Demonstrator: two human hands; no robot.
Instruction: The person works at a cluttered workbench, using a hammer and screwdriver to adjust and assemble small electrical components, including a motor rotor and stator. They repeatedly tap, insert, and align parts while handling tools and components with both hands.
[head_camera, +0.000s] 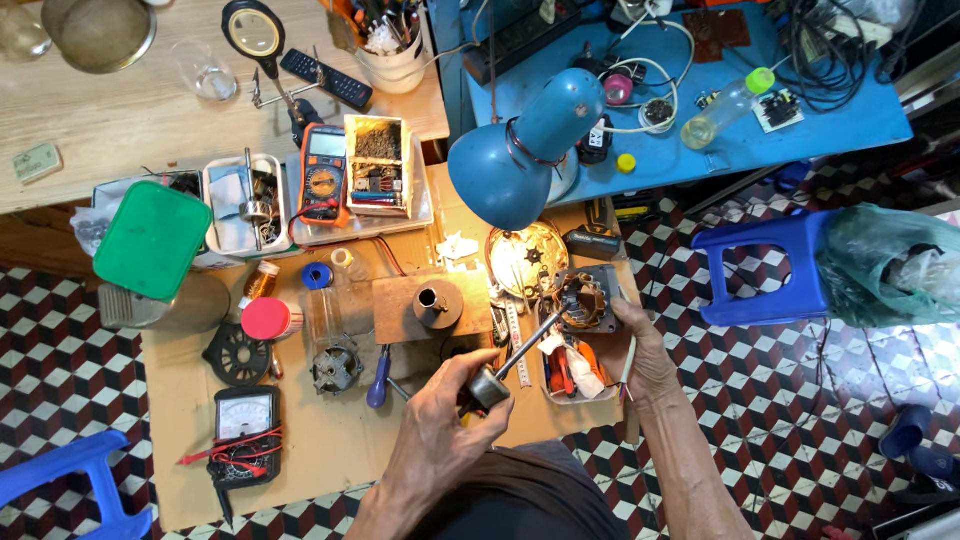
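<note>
Motor stator (583, 303), a chunky grey metal block with coppery windings ringing its round bore, sits at the right edge of the counter (330, 450), which is topped with brown cardboard. The right hand (640, 345) is cupped around its outer side, fingers closed on it. A rotor (492, 385), a dull steel cylinder on a thin shiny shaft, points up toward the stator bore; the left hand (440, 425) is wrapped tight around the drum end. Nearby: a glossy blue lamp shade (525, 150) overhead, a wooden block (432, 307) with a small metal cone, and a blue-handled screwdriver (378, 377) lying flat.
</note>
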